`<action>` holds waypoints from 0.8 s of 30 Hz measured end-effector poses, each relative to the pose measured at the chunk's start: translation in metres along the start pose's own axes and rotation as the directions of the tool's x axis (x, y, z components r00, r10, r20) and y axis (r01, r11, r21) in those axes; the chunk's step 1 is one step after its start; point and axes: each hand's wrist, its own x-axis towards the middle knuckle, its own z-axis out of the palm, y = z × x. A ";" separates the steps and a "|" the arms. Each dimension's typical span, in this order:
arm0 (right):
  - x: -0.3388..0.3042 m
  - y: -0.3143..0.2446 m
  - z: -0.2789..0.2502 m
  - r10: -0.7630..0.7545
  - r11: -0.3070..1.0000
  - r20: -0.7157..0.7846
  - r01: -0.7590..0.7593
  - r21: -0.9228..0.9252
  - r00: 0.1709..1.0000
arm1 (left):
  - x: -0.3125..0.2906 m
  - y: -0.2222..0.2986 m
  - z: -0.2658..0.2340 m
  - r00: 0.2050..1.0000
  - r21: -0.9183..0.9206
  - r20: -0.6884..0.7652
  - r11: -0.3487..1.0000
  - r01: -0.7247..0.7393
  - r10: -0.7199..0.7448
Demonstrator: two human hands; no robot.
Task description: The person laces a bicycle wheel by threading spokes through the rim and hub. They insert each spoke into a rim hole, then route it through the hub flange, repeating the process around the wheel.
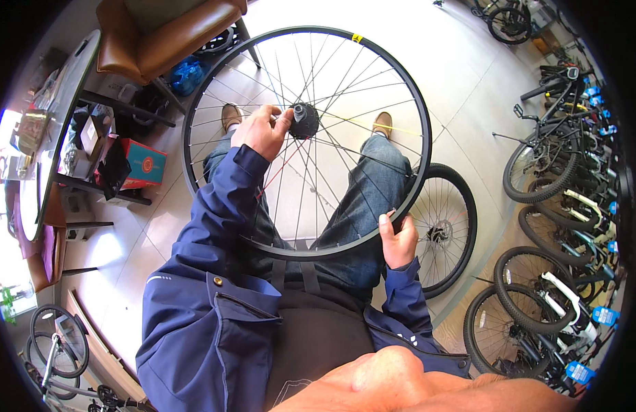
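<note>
Bare-rimmed bicycle wheel [305, 128], no tyre on it, lies face-up before the seated person, above the thighs; whether its lower edge rests on the lap, cannot tell. At its centre, dark hub [303, 122] with end pointing up toward the head camera. One red spoke [282, 167] and one yellow spoke [373, 126] stand out among dark ones.

Left hand [261, 132] reaches over the spokes from the left, thumb and fingers bunched against the hub's near side. Contact seems likely; how firm the pinch is, and whether a small part is held, cannot tell.

Right hand [399, 240] grips the rim [426, 137] at lower right, thumb on top, other fingers mostly hidden.

Handling, my judgement: the right hand's hold should stay firm so the wheel neither turns nor tips while the left hand works at the hub. Keep the hub end facing up and in plain sight; fingertip pressure straight along the axle, no sideways levering; knuckles clear of the spokes.

Outward: tyred wheel [471, 226] to the right, partly behind the rim. Further right, parked bicycles [541, 161]. Upper left, brown armchair [160, 41]; below it, a red-and-teal box [145, 165].
</note>
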 end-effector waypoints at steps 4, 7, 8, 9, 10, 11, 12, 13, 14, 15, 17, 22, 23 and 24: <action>-0.018 -0.022 -0.008 0.019 0.944 0.069 0.005 -0.329 0.997 | 0.001 0.003 -0.003 0.999 0.075 0.044 0.997 -0.001 -0.003; -0.019 -0.045 -0.024 0.010 0.821 0.220 0.118 -0.558 0.975 | -0.001 0.005 -0.012 0.968 0.133 -0.084 0.965 -0.224 0.237; -0.020 -0.056 -0.037 0.067 0.861 0.312 0.103 -0.498 0.948 | 0.001 0.008 -0.015 0.960 0.092 -0.134 0.968 -0.233 0.244; -0.015 -0.068 -0.049 0.141 0.885 0.401 0.066 -0.460 0.905 | 0.005 0.009 -0.021 0.950 0.081 -0.144 0.960 -0.269 0.278; -0.011 -0.080 -0.057 0.124 0.927 0.408 0.042 -0.373 0.904 | 0.007 0.010 -0.026 0.947 0.079 -0.134 0.955 -0.285 0.293; -0.003 -0.091 -0.067 -0.024 0.914 0.387 0.178 -0.366 0.922 | 0.009 0.011 -0.031 0.933 0.072 -0.141 0.944 -0.323 0.331; 0.007 -0.100 -0.065 -0.141 0.906 0.316 0.251 -0.342 0.938 | 0.014 0.012 -0.035 0.937 0.066 -0.108 0.943 -0.326 0.331; 0.015 -0.108 -0.059 -0.252 0.889 0.242 0.322 -0.325 0.937 | 0.017 0.013 -0.039 0.937 0.073 -0.072 0.938 -0.338 0.343; 0.025 -0.113 -0.051 -0.304 0.860 0.241 0.375 -0.347 0.922 | 0.020 0.014 -0.041 0.931 0.080 -0.042 0.930 -0.358 0.362; 0.034 -0.116 -0.037 -0.330 0.822 0.254 0.409 -0.397 0.909 | 0.022 0.014 -0.042 0.923 0.086 -0.014 0.920 -0.381 0.384; 0.047 -0.116 -0.009 -0.394 0.758 0.381 0.530 -0.379 0.836 | 0.025 0.014 -0.038 0.926 0.061 0.027 0.924 -0.379 0.378; 0.048 -0.107 0.032 -0.391 0.683 0.485 0.600 -0.416 0.782 | 0.027 0.010 -0.028 0.911 0.051 0.052 0.910 -0.412 0.410; 0.046 -0.107 0.034 -0.378 0.684 0.493 0.595 -0.423 0.784 | 0.028 0.010 -0.027 0.915 0.043 0.049 0.915 -0.402 0.400; 0.044 -0.108 0.033 -0.381 0.714 0.512 0.597 -0.366 0.770 | 0.030 0.010 -0.027 0.919 0.037 0.058 0.919 -0.393 0.390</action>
